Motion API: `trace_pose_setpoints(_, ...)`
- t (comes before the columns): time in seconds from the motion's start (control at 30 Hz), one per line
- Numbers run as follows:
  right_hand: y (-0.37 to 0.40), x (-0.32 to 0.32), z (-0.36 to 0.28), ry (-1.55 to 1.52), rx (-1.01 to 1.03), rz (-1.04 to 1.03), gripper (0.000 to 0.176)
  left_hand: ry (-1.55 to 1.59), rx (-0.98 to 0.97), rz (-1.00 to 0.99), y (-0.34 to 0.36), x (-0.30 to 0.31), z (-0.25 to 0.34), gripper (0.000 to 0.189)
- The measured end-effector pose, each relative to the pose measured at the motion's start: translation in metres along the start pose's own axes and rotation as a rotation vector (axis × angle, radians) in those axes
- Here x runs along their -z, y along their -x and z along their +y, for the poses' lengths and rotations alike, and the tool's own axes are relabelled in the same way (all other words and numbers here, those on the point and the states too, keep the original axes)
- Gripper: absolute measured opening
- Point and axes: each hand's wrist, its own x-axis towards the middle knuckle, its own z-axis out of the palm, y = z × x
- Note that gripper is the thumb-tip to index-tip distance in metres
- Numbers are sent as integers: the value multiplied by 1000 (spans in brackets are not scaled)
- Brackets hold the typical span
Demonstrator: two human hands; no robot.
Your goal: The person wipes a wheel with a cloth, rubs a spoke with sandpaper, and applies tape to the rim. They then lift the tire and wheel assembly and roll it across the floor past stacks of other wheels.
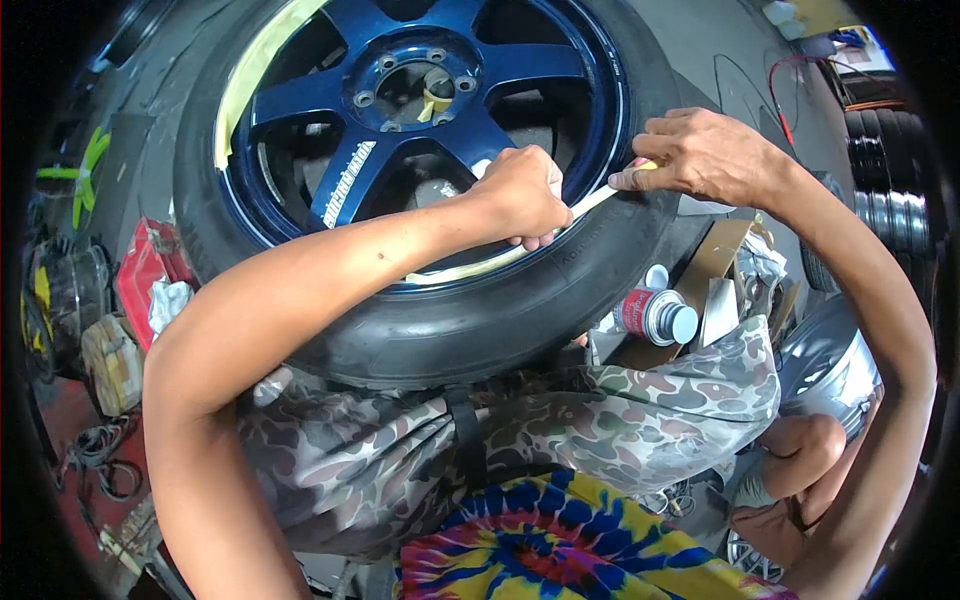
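Note:
A blue spoked wheel with a black tire lies in front of me. Pale yellow tape covers the upper left rim edge, and more runs along the bottom edge. My left hand is closed on the tape at the lower right rim, its fingertips partly hidden. A short strip stretches from there to my right hand, which pinches the tape at the tire's right side; a bit of pink and yellow shows between its fingers.
A can with a red label stands beside a cardboard box at the right. A red bag lies at the left. More tires are stacked far right. Another person's bent knee shows at the lower right.

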Motion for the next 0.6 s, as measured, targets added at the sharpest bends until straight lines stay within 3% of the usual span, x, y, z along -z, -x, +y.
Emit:
trace_pose_setpoints(0.27, 0, -24, 14, 309, -48, -79, 54, 53, 84, 4, -12, 0, 3, 26)
trace_pose_setpoints(0.6, 28, -5, 30, 171, 67, 115, 72, -5, 110, -33, -17, 4, 15, 24)
